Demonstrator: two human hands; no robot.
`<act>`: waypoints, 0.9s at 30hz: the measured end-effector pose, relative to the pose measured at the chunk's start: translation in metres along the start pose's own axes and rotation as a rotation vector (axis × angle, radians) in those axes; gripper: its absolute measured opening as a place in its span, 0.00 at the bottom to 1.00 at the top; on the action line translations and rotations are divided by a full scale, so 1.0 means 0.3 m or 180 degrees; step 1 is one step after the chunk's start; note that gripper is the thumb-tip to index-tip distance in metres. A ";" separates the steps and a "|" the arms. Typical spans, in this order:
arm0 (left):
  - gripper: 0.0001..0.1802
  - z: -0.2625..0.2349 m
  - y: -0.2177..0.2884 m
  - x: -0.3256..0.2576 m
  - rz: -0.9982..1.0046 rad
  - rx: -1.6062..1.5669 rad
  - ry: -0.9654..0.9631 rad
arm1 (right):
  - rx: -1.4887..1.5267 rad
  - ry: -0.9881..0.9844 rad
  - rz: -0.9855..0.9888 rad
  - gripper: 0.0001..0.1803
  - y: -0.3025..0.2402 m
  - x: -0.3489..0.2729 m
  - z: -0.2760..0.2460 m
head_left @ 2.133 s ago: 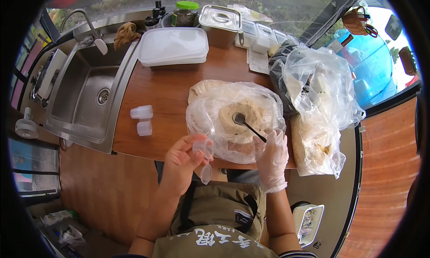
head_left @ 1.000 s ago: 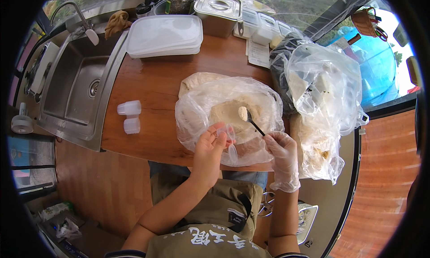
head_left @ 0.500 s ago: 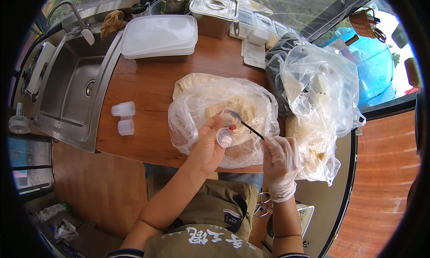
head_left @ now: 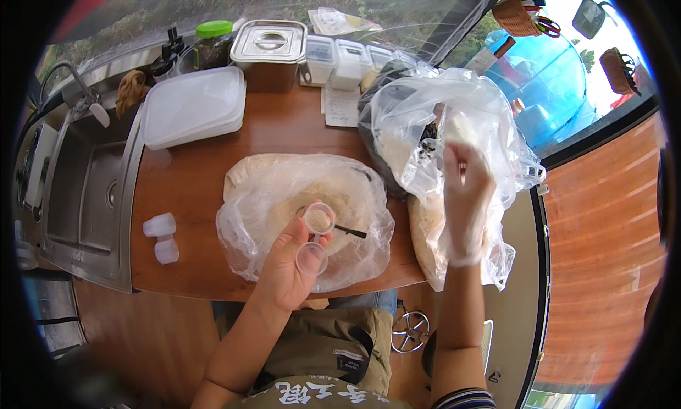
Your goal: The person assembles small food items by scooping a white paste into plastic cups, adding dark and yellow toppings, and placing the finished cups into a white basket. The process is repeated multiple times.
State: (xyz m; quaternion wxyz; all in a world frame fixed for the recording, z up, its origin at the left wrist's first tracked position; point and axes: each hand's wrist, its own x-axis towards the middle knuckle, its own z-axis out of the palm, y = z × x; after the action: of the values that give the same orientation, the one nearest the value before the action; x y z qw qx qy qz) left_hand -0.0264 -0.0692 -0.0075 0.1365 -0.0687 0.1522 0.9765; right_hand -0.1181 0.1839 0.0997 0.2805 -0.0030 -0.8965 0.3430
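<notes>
My left hand [head_left: 285,266] grips a small clear plastic cup [head_left: 318,219] with pale beige powder in it; its round lid [head_left: 311,259] hangs open beside it. Below them, an open clear plastic bag [head_left: 245,228] holds more of the powder [head_left: 289,209]. A black-handled spoon [head_left: 350,231] lies in that bag, its head hidden behind the cup. My right hand [head_left: 467,189], in a thin see-through glove, hovers over another clear bag [head_left: 404,111] with dark bits [head_left: 428,134] inside. Its bent fingers look apart, slightly blurred, and nothing shows in them.
Two small empty cups [head_left: 162,236] lie on the wooden table [head_left: 191,185]. Behind are white lidded boxes [head_left: 193,105], a lidded steel container [head_left: 269,51], a green-capped jar [head_left: 213,43] and clear tubs [head_left: 349,63]. A steel sink [head_left: 85,189] is at the left.
My right hand has let go of the spoon and moved up and right over the other bag. The left hand keeps the cup, now tilted so the powder shows. The view has shifted.
</notes>
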 end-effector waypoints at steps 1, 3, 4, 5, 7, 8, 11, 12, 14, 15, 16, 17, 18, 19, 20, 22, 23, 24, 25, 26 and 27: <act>0.28 0.022 -0.009 0.009 -0.0047 0.0044 -0.0182 | 0.0134 -0.0128 -0.0175 0.11 0.042 0.084 0.006; 0.28 0.073 -0.032 0.032 -0.0135 0.0219 -0.0289 | -0.0483 -0.0652 0.0118 0.13 0.124 0.226 0.080; 0.29 0.105 -0.050 0.043 -0.0167 0.0221 -0.0323 | -0.0700 -0.1002 0.0143 0.14 0.164 0.285 0.118; 0.28 0.133 -0.061 0.057 -0.0288 0.0202 -0.0436 | -0.1002 -0.1381 0.0312 0.15 0.204 0.336 0.152; 0.28 0.187 -0.080 0.085 -0.0455 0.0208 -0.0587 | -0.1582 -0.1831 0.0132 0.19 0.275 0.399 0.212; 0.28 0.212 -0.093 0.100 -0.0486 0.0109 -0.0721 | -0.1624 -0.2023 0.0131 0.18 0.307 0.411 0.243; 0.27 0.265 -0.113 0.131 -0.0633 0.0140 -0.0836 | -0.1428 -0.1681 0.0137 0.19 0.395 0.421 0.276; 0.30 0.280 -0.127 0.142 -0.0629 0.0422 -0.0758 | -0.1283 -0.1746 0.0134 0.19 0.420 0.435 0.266; 0.30 0.307 -0.161 0.160 -0.0627 0.0510 -0.0762 | 0.0337 -0.1376 0.0443 0.19 0.450 0.438 0.254; 0.30 0.320 -0.179 0.173 -0.0622 0.0559 -0.0755 | 0.0780 -0.1161 0.0593 0.20 0.455 0.440 0.237; 0.29 0.334 -0.200 0.198 -0.0775 0.0434 -0.0671 | 0.1002 -0.1000 0.0208 0.20 0.451 0.440 0.222; 0.29 0.349 -0.225 0.220 -0.0719 0.0334 -0.0754 | 0.0814 -0.0859 -0.0115 0.20 0.443 0.435 0.187; 0.29 0.365 -0.251 0.244 -0.0707 0.0277 -0.0729 | 0.0636 -0.0666 -0.0570 0.20 0.428 0.428 0.148; 0.29 0.379 -0.280 0.270 -0.0698 0.0185 -0.0710 | 0.0867 -0.0769 -0.0165 0.20 0.406 0.419 0.110; 0.26 0.394 -0.309 0.301 -0.0614 0.0098 -0.0614 | 0.1106 -0.0821 0.0114 0.21 0.380 0.409 0.074; 0.24 0.415 -0.354 0.381 -0.0495 0.0082 -0.0403 | 0.1620 -0.1068 0.0041 0.20 0.330 0.380 -0.005; 0.22 0.422 -0.373 0.423 -0.0407 0.0055 -0.0349 | 0.1878 -0.1065 0.0416 0.21 0.310 0.361 -0.039; 0.19 0.427 -0.388 0.465 -0.0359 -0.0023 -0.0157 | 0.2215 -0.1151 0.0573 0.22 0.293 0.345 -0.074; 0.18 0.431 -0.399 0.503 -0.0294 -0.0077 -0.0141 | 0.2400 -0.1186 0.0681 0.23 0.280 0.335 -0.093; 0.17 0.433 -0.410 0.536 -0.0231 -0.0131 -0.0120 | 0.2583 -0.1215 0.0793 0.24 0.271 0.326 -0.108; 0.16 0.436 -0.422 0.562 -0.0223 -0.0142 -0.0003 | 0.2615 -0.1193 0.0855 0.26 0.264 0.318 -0.118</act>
State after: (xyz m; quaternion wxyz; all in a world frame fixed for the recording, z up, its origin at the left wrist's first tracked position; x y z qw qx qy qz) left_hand -0.1628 0.1296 0.0512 0.1691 -0.0765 0.1279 0.9743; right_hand -0.1954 0.2851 0.1202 0.0449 0.0544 -0.7134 0.6972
